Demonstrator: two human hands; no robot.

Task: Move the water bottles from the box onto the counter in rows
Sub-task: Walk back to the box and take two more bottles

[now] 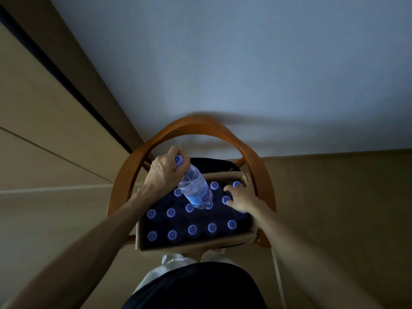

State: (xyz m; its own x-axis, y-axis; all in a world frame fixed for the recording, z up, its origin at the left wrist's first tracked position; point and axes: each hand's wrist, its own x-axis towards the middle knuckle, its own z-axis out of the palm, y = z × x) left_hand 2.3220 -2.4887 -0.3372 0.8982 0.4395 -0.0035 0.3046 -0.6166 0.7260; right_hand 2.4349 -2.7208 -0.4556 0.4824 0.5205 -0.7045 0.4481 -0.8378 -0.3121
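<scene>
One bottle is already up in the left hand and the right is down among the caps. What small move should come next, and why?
Probably the right hand should close on a capped bottle under its spread fingers and lift it. The left hand already grips a raised bottle by its neck, above the box.

A cardboard box (196,247) sits open-topped on a wooden chair, its dark inside packed with upright water bottles (191,229) showing only pale round caps with a swirl mark; they stand in rows, close together; one clear bottle (195,188) is out above the far rows, tilted with its cap toward the upper left and its base low over the caps, a blue label round its lower half; the left hand (162,172) grips it at the neck; the right hand (239,197) rests on caps by the far right corner.
</scene>
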